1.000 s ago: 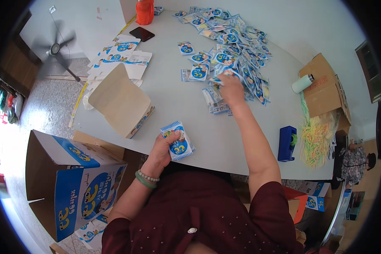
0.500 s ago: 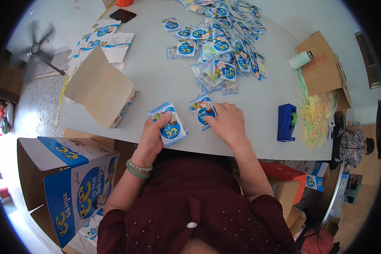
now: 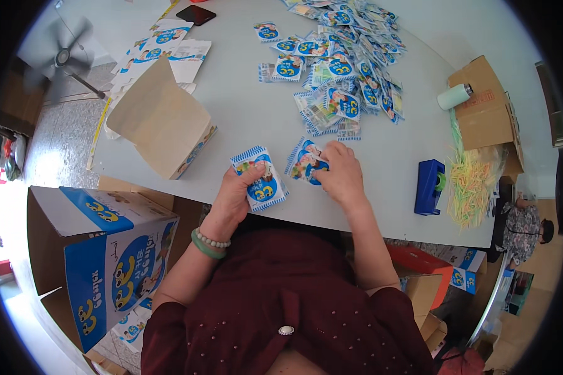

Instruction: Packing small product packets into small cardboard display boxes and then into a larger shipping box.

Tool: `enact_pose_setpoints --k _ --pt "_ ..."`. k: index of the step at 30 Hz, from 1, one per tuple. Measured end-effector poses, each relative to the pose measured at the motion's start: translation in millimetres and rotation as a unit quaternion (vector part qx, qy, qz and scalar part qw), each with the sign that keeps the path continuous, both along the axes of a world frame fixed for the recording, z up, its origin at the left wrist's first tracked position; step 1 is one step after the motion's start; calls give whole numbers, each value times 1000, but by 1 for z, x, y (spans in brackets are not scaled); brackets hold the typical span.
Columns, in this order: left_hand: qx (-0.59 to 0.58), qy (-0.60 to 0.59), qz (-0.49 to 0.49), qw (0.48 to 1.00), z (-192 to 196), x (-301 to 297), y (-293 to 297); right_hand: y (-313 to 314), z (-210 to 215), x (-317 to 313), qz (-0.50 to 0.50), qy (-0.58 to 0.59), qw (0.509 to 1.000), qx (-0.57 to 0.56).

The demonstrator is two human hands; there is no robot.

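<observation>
Blue-and-white snack packets (image 3: 269, 187), apparently a small stack, are gripped in my left hand (image 3: 233, 195), thumb across the top one. To their right, my right hand (image 3: 345, 178) pinches the right edge of another snack packet (image 3: 304, 161), thumb and fingers closed on it. This packet lies tilted, low over the table or touching it; I cannot tell which. Farther back spreads a loose pile of similar packets (image 3: 341, 65), some with their printed fronts up, others showing the clear back. An open paperboard box (image 3: 159, 115) with a raised flap stands left of my left hand.
Flattened boxes (image 3: 159, 47) and a phone (image 3: 196, 15) lie at the back left. On the right are a blue tape dispenser (image 3: 426, 187), pale yellow-green strips (image 3: 470, 187), a carton (image 3: 485, 119) and a bottle (image 3: 455, 96). A large carton (image 3: 122, 262) stands below the table's left edge.
The whole view has shifted a little. My right fingers have closed further over the packet's right edge, and that packet has turned slightly. My left hand still holds its packets.
</observation>
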State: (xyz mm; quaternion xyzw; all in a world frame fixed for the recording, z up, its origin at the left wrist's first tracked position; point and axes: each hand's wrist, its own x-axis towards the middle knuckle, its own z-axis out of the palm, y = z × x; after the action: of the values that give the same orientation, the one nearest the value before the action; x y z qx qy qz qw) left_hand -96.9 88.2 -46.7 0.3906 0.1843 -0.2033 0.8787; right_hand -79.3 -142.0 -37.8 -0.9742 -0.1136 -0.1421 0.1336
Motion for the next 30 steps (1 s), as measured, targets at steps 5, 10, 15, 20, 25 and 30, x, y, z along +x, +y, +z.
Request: enact_pose_setpoints --k 5,10,15,20,25,30 --pt "12 -29 -15 999 2 -7 -6 7 20 1 -128 229 943 205" --pt "77 -63 22 995 0 -12 -15 14 30 -15 3 321 735 598" --pt "87 -83 53 991 16 -11 -21 34 14 -22 35 375 679 630" --pt "-14 -45 4 999 7 -9 -19 44 5 -26 13 378 639 670" --pt "-184 -39 -68 980 21 -6 -16 43 -4 -22 -28 368 581 726" --pt "-47 -47 33 997 5 -18 -19 83 4 -37 83 107 926 353"
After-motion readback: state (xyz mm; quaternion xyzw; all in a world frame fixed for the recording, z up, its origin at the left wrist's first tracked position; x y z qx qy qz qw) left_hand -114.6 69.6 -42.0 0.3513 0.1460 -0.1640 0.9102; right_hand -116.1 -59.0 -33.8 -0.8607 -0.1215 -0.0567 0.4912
